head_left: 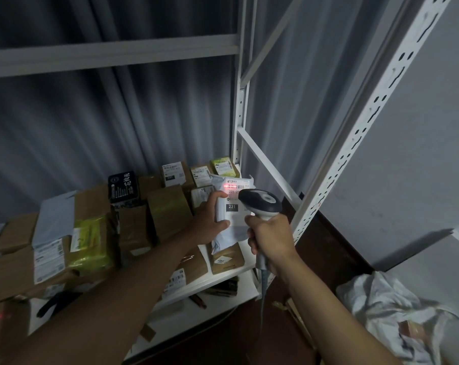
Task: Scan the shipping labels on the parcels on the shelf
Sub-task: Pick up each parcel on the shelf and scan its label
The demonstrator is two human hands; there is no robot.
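My left hand (210,218) grips a white soft-pack parcel (233,214) by its left edge and holds it up over the right end of the white shelf (223,279). Its shipping label (235,187) faces me, marked 231, with a red scan line across the barcode. My right hand (269,239) grips the handle of a grey barcode scanner (261,204), whose head points at that label from just to the right. A cable hangs from the handle. Several cardboard parcels (167,209) with labels lie on the shelf behind and to the left.
A yellow-green wrapped parcel (91,241) and a black box (123,187) sit among the brown boxes. White perforated shelf posts (354,133) rise on the right. A crumpled white bag (396,312) lies on the floor at lower right. Grey curtain hangs behind.
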